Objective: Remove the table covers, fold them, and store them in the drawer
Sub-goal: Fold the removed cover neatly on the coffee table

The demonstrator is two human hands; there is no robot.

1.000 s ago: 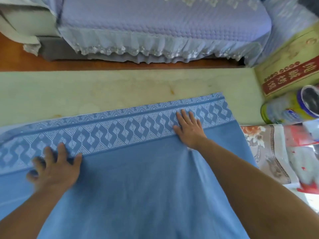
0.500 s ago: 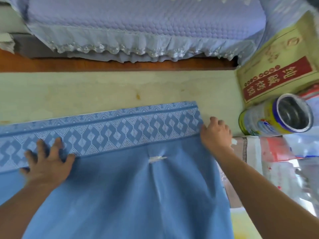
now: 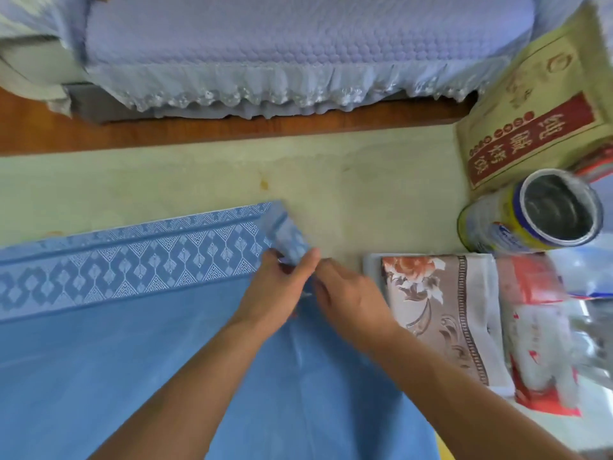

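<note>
Both hands, left hand (image 3: 277,287) and right hand (image 3: 345,293), pinch the blue cover (image 3: 139,343) corner beside the tin (image 3: 530,215); folding is unfinished, storing remains.

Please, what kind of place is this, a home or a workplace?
Most likely a home living room. A sofa with a quilted, lace-edged cover stands behind a low table that carries a blue patterned cover, a printed food box and an open tin.

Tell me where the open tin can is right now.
In the head view, the tin can lies on its side at the table's right edge, between the yellow box and the floral cloth.
</note>
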